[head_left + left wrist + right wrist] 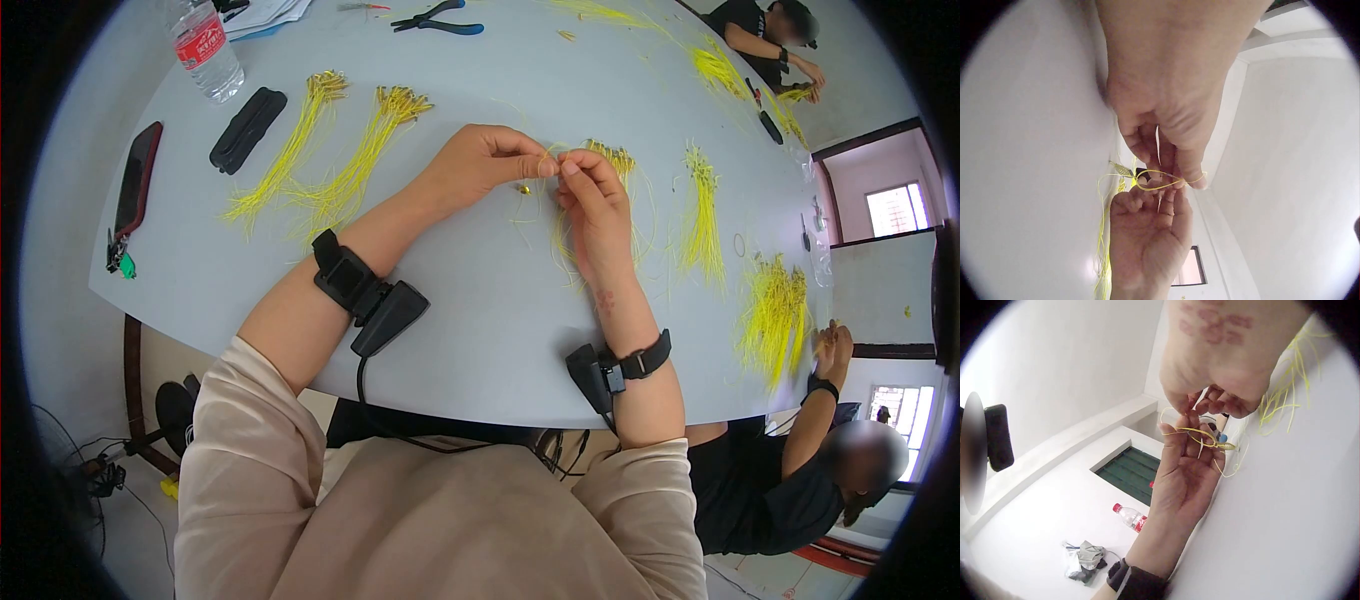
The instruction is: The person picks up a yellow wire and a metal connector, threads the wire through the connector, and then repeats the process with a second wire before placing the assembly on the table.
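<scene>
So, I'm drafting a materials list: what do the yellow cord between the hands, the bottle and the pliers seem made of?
Yellow cord: perhaps synthetic thread, smooth; it bends into a fine loop. Bottle: probably clear, glossy plastic, being transparent with highlights. Pliers: likely dark metal; their blue handles look coated in plastic or rubber, given the colour change.

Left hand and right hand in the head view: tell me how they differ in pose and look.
The left hand reaches in from the picture's left, fingers pointing right; the right hand comes up from below, fingertips bent toward the left hand.

A red mark shows just behind the right hand; none is visible behind the left hand.

Both are bare and appear to pinch thin yellow cord.
</scene>
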Demonstrator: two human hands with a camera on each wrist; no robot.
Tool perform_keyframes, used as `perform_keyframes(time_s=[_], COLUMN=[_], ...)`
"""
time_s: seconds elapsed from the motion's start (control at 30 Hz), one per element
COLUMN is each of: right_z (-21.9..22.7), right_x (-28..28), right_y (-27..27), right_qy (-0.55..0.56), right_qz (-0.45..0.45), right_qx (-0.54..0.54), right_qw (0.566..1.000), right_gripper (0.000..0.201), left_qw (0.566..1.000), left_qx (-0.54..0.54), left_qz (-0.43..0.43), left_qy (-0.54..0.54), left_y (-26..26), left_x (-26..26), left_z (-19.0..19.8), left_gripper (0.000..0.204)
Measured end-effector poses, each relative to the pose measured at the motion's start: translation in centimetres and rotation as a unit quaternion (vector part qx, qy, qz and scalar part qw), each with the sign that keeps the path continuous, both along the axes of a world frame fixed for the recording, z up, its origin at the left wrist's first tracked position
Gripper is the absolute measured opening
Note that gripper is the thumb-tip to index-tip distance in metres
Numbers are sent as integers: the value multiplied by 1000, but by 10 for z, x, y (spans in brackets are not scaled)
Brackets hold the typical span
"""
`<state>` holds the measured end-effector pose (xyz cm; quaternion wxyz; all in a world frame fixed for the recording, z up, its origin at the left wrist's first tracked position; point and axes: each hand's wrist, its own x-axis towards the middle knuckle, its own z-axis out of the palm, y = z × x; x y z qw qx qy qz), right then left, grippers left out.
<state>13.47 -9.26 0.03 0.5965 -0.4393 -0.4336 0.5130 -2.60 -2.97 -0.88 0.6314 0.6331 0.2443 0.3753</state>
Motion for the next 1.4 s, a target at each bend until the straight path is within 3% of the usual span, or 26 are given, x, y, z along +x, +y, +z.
perform_keyframes(time_s=[0.17, 0.47, 0.73, 1.07, 1.4], right_z=[7, 3, 2, 0, -5], right_x=[-6, -4, -4, -4, -3], right_y=[-3, -2, -1, 0, 3], right_qy=[-106, -122, -159, -176, -223], right_qz=[-30, -113, -114, -101, -116], right_qx=[57, 70, 76, 120, 169], right_qw=[992, 984, 978, 972, 953], right_gripper=[11, 10, 8, 5, 3], left_qw=[1000, 999, 997, 995, 994], left_qx=[-4, -10, -20, -28, -26], left_qz=[-10, 6, -16, -32, -56], left_qy=[15, -31, -77, -92, -95], left_y=[1, 0, 2, 2, 3], left_x=[0, 0, 1, 2, 2], left_z=[-1, -1, -4, -4, -4], left_gripper=[22, 19, 14, 27, 26])
